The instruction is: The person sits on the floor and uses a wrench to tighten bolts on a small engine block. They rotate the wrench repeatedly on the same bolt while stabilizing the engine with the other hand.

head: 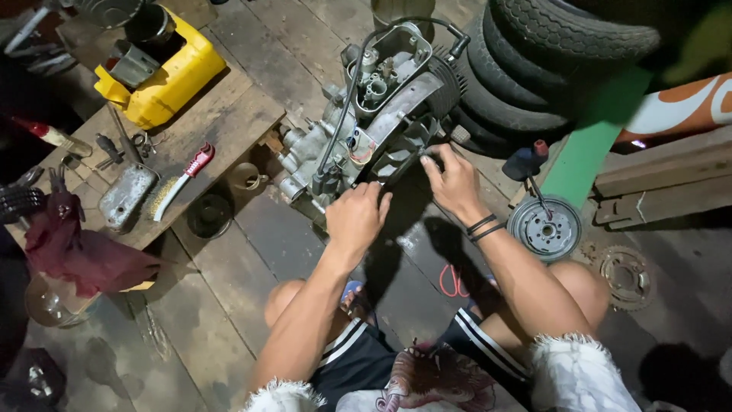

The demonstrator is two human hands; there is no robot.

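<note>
A grey motorcycle engine [381,107] lies on the dark wooden floor in front of me, its open top showing valves and a black cable looped over it. My left hand [357,215] is curled against the engine's lower near side, its fingers pressed to the casing. My right hand [451,177] grips the engine's right edge near the finned cylinder, with black bands on the wrist. Whether either hand holds a small tool is hidden. My knees sit below the hands.
A wooden pallet [229,114] at left carries a yellow jerrycan [164,76], a red-handled wire brush [183,179], a metal cover [126,194] and pliers. Stacked tyres [534,61] stand behind the engine. A flywheel [545,227] and a sprocket [625,276] lie at right.
</note>
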